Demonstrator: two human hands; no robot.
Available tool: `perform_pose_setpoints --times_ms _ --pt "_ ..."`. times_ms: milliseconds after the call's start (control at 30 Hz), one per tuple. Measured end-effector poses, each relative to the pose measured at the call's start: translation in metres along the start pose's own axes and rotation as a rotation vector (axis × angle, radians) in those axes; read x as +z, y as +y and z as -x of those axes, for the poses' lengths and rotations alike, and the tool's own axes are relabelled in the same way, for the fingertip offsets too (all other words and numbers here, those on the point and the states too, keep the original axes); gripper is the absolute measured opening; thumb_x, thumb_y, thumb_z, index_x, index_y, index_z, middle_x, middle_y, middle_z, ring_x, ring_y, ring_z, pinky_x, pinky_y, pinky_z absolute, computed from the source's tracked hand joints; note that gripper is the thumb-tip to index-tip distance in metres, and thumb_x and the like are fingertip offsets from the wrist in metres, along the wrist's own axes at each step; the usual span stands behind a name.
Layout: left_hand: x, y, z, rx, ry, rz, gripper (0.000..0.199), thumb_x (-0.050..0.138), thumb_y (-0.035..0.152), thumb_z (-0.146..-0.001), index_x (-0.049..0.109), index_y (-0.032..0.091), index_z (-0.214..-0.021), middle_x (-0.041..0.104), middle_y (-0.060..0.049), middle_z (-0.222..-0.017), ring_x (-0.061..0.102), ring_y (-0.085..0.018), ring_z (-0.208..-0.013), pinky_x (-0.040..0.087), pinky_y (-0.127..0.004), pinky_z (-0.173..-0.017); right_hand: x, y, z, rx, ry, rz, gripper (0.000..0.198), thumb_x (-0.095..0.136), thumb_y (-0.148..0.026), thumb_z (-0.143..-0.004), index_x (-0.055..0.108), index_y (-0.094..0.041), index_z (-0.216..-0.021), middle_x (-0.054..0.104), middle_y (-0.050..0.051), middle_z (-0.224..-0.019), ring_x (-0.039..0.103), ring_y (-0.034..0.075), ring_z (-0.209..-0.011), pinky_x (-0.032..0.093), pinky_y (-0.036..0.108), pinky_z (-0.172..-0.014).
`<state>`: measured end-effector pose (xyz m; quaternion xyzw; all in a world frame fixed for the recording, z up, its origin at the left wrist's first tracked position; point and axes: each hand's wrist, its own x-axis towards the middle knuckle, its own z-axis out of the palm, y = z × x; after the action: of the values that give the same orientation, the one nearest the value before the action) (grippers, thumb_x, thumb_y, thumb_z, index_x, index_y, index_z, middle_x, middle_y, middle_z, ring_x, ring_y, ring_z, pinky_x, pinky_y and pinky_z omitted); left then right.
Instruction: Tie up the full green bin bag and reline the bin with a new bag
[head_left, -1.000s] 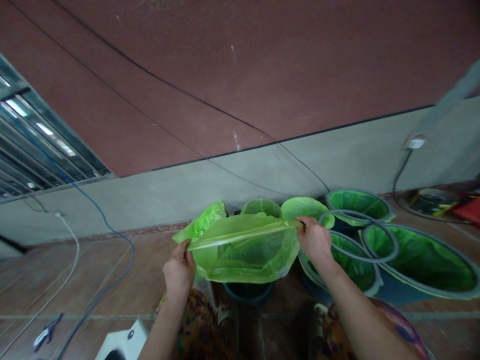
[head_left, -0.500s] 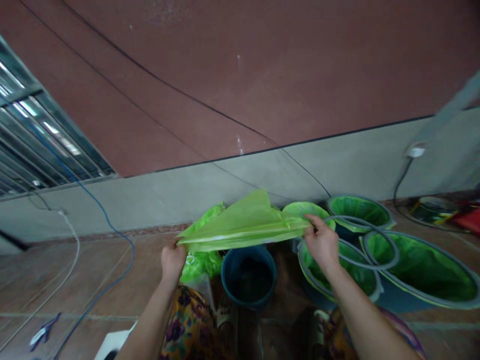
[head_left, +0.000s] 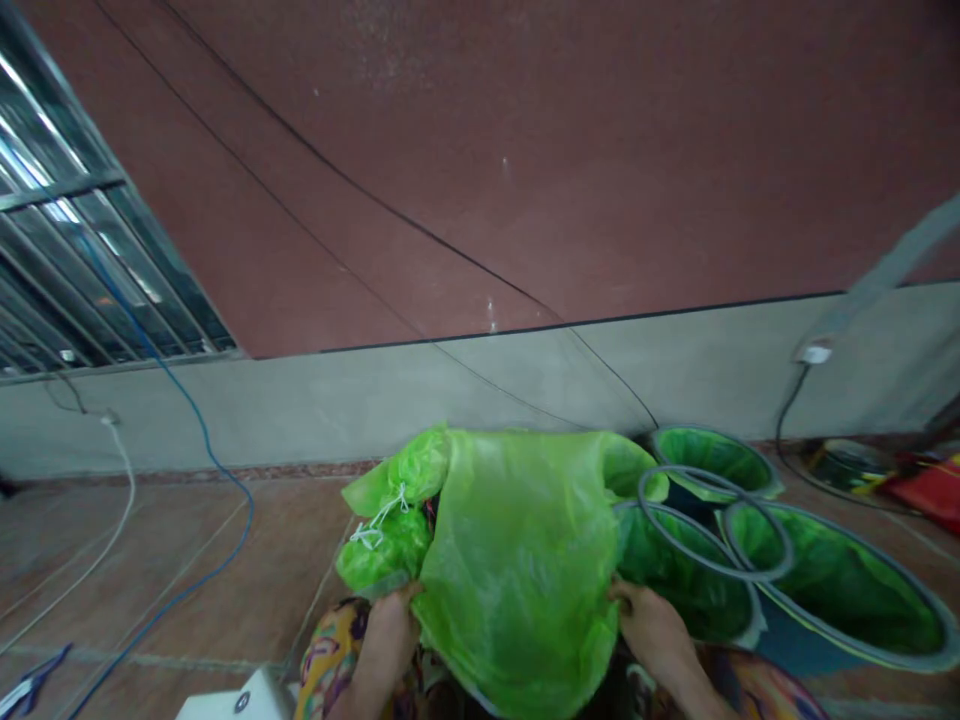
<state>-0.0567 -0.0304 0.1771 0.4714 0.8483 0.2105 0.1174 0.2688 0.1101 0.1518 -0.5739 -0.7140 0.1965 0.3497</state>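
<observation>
Spread wide between my two hands, a green plastic bag (head_left: 525, 560) hangs in front of my knees. My left hand (head_left: 394, 622) pinches its left edge, low down. At the opposite edge, the fingers of my right hand (head_left: 651, 622) are closed on the plastic. Left of the bag lie full-looking green bags (head_left: 390, 548) tied with white string. Just right of my right hand stands a bin (head_left: 694, 590) lined with green plastic, and grey rings (head_left: 784, 560) rest across the bin tops. Whatever is behind the spread bag is hidden.
More green-lined bins stand at the right, one large (head_left: 862, 585) and one by the wall (head_left: 716, 465). A blue cable (head_left: 217, 460) and a white cable (head_left: 124, 490) cross the tiled floor. A white box (head_left: 247, 698) sits near my left knee; scissors-like tool (head_left: 34, 680) at far left.
Both hands have come down toward my lap. The bag, earlier stretched out in a flat strip, now opens into a broad sheet and covers the blue bucket.
</observation>
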Motion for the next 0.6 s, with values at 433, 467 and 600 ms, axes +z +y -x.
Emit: perform_pose_setpoints --times_ms 433,467,600 --pt "0.016 0.011 0.034 0.104 -0.127 0.415 0.065 0.048 0.009 -0.081 0.050 0.015 -0.146 0.075 -0.011 -0.124 0.070 -0.024 -0.118 0.053 -0.037 -0.105 0.035 -0.033 0.032 0.062 -0.312 -0.312 0.036 0.044 -0.028 -0.081 0.076 -0.020 -0.097 0.073 0.003 -0.069 0.068 0.022 -0.064 0.052 0.033 -0.066" --pt "0.021 0.016 0.040 0.160 -0.177 0.476 0.070 0.051 0.011 -0.082 0.043 0.017 -0.151 0.074 -0.011 -0.127 0.068 -0.023 -0.122 0.051 -0.036 -0.107 0.041 -0.047 0.039 -0.004 -0.343 -0.368 0.033 0.046 -0.025 -0.080 0.076 -0.021 -0.093 0.077 0.005 -0.084 0.072 0.023 -0.081 0.053 0.034 -0.078" --pt "0.043 0.033 0.054 0.256 -0.377 0.713 0.084 0.061 0.013 -0.074 0.037 0.020 -0.155 0.072 -0.008 -0.129 0.068 -0.021 -0.117 0.050 -0.033 -0.108 0.061 -0.104 0.059 -0.167 -0.588 -0.471 0.033 0.047 -0.013 -0.078 0.074 -0.021 -0.095 0.076 0.007 -0.102 0.070 0.022 -0.100 0.051 0.036 -0.096"
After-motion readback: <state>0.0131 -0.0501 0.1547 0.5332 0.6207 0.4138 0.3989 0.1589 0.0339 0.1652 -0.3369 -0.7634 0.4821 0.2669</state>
